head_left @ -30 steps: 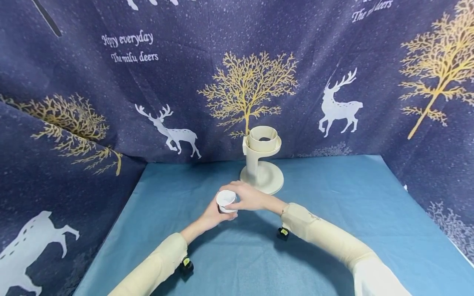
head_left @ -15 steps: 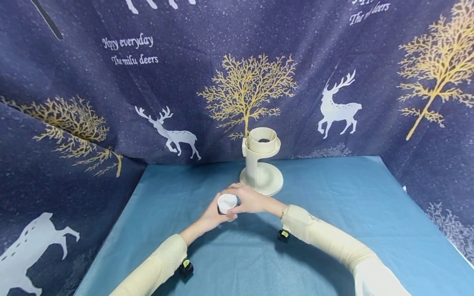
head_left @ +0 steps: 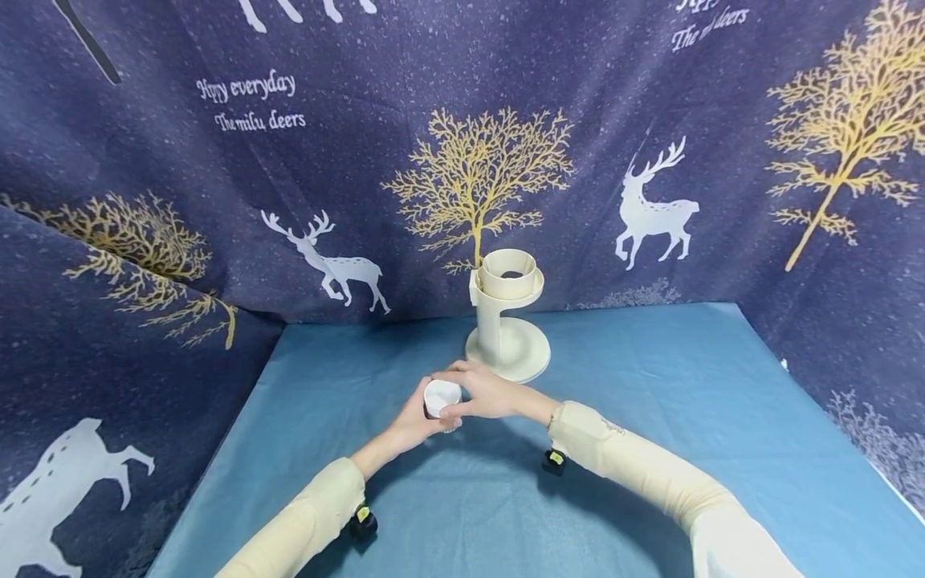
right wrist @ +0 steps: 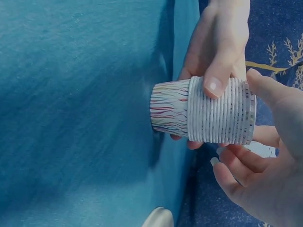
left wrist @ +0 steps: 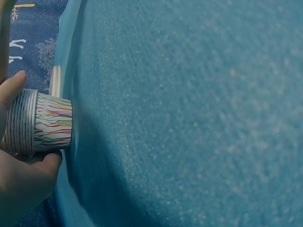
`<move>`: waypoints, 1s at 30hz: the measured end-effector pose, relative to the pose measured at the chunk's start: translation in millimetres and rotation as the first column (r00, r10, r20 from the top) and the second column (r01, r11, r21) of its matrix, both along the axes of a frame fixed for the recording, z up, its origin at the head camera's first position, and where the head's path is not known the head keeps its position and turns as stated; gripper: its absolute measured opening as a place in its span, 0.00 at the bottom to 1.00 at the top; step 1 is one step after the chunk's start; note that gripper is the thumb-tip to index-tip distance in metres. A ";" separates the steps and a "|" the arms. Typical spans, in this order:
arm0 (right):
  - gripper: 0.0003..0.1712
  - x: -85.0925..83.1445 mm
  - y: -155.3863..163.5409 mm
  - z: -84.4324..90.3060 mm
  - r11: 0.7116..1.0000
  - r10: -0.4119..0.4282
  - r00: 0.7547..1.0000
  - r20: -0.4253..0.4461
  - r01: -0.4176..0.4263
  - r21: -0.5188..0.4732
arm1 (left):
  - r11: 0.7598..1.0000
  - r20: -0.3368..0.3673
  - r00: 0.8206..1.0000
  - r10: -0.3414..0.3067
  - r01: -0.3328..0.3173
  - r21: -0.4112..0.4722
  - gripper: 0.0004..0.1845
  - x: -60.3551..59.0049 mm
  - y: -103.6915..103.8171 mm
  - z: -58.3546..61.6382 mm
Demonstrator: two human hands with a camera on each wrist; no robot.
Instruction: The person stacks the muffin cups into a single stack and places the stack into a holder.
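Observation:
A nested stack of white paper cups [right wrist: 215, 113] with colourful wavy lines lies between my hands, tipped on its side in the wrist views. Its white top opening [head_left: 442, 393] shows in the head view. My left hand [head_left: 413, 421] grips the stack round its side, with the thumb across the rolled rims in the right wrist view. At the open end, my right hand [head_left: 490, 392] pinches the rim of the top cup between thumb and index finger. Its other fingers curl loosely below the stack. The left wrist view shows the printed bottom cup [left wrist: 54, 122] sticking out.
Behind the hands stands a cream holder [head_left: 490, 329] with a round base and a ring on top. A wide cream cylinder [head_left: 509, 277] sits in that ring. Blue cloth [head_left: 650, 417] covers the table, and a navy curtain [head_left: 347, 160] with deer and trees hangs behind.
The head view has shifted slightly. Both hands stay at the cup stack; the right thumb, which overlapped the top opening a second ago, now lies lower at the cup's side.

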State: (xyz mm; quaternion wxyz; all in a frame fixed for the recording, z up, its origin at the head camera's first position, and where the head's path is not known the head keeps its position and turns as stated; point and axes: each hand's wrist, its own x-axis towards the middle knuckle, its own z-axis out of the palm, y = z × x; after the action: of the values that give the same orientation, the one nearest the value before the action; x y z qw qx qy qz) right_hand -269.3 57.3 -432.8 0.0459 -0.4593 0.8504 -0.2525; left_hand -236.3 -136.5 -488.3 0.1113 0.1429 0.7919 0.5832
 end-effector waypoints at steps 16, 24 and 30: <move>0.60 2.8 12.6 -22.3 0.986 -0.050 0.948 0.313 0.096 -0.133 | 0.989 -0.090 0.992 0.090 -0.100 -0.108 0.39 3.2 1.0 1.0; 0.57 5.4 15.1 -34.6 0.980 -0.087 0.924 0.372 0.147 -0.136 | 0.987 -0.134 0.985 0.109 -0.123 -0.101 0.41 4.5 0.9 4.4; 0.51 6.7 9.8 -42.8 0.979 -0.105 0.921 0.376 0.162 -0.125 | 0.993 -0.140 0.985 0.099 -0.107 -0.051 0.39 4.9 -0.3 10.9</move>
State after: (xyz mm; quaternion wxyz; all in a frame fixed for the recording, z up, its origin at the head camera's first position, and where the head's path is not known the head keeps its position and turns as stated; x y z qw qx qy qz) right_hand -262.5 67.1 -475.6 0.1511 -0.3471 0.8341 -0.4012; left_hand -231.4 -136.9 -477.4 0.0306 0.1381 0.8206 0.5537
